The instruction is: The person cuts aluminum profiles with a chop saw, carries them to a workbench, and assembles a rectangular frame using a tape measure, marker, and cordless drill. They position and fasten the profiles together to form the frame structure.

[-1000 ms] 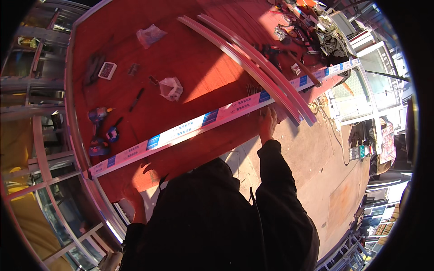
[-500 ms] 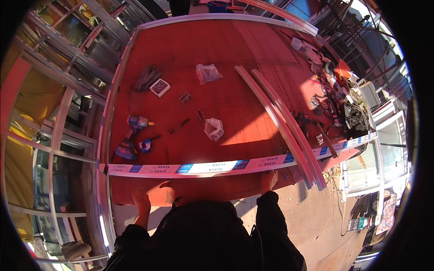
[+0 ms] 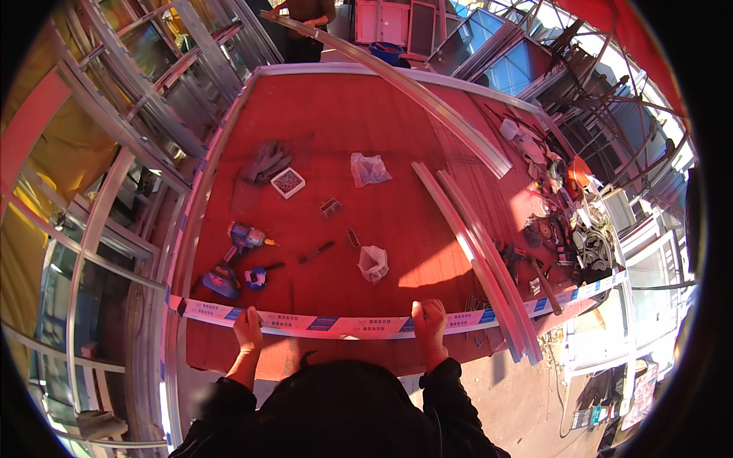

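Note:
A long metal profile wrapped in white and blue film spans the near side of the red-topped table, forming the near bar of a large rectangular frame. My left hand is closed round this profile left of its middle. Right of the middle, my right hand also grips it, fingers curled over the top. Two pale loose profiles lie side by side, slanting toward me, with their near ends across the wrapped bar. Beyond the left hand lie a cordless drill and a blue roll of tape.
A person at the far side holds a long profile reaching over the table. On it lie a white box of screws, plastic bags and a dark cloth. Tools and scraps clutter the right; metal frames stand left.
Both hands have risen from below the near bar to grip it from above. The person at the far side has come into view, with the long profile extending farther over the table.

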A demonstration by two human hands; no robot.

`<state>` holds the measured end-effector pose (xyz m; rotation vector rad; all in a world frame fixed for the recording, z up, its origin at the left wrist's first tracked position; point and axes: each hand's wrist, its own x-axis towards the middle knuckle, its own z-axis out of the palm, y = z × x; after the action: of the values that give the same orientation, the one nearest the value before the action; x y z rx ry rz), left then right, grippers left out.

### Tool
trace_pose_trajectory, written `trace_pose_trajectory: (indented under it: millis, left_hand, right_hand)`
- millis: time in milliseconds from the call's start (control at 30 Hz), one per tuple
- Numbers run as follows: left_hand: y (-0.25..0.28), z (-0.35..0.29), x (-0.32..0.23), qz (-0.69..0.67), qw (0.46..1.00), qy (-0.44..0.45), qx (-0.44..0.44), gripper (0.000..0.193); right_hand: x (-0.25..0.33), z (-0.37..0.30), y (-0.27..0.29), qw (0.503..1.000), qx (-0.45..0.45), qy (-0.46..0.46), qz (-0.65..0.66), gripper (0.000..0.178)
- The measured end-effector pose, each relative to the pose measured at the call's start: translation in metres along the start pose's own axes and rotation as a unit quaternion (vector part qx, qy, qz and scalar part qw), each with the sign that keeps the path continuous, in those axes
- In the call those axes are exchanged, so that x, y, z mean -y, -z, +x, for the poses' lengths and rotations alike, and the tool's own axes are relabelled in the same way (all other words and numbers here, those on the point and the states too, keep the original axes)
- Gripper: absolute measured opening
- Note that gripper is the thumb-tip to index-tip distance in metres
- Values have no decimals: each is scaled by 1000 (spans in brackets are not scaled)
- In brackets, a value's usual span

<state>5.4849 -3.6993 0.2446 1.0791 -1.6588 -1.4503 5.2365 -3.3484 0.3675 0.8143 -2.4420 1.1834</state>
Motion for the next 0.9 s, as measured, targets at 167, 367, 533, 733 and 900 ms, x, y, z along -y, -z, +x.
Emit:
trace_pose_trajectory:
  millis: [167,367,533,733,900]
  left_hand:
    - [-26,24,-19,-46,999,-11,24,34]
    - [-41,51,-33,-155,985,74,-9,20]
    - [-59,92,-41,-255,962,95,-12,20]
    - [-124,162,-82,-348,925,121,97,46]
    - [-218,198,-146,-367,885,183,220,61]
  right_hand:
    - [37,159,2,982,-10,132,-133,35]
    - [-9,312,-26,936,23,26,-350,82]
    - [-82,341,-54,947,183,-44,-260,70]
    - [-89,294,-76,926,271,-231,-128,34]
    - [8,193,-45,917,225,-231,-233,36]
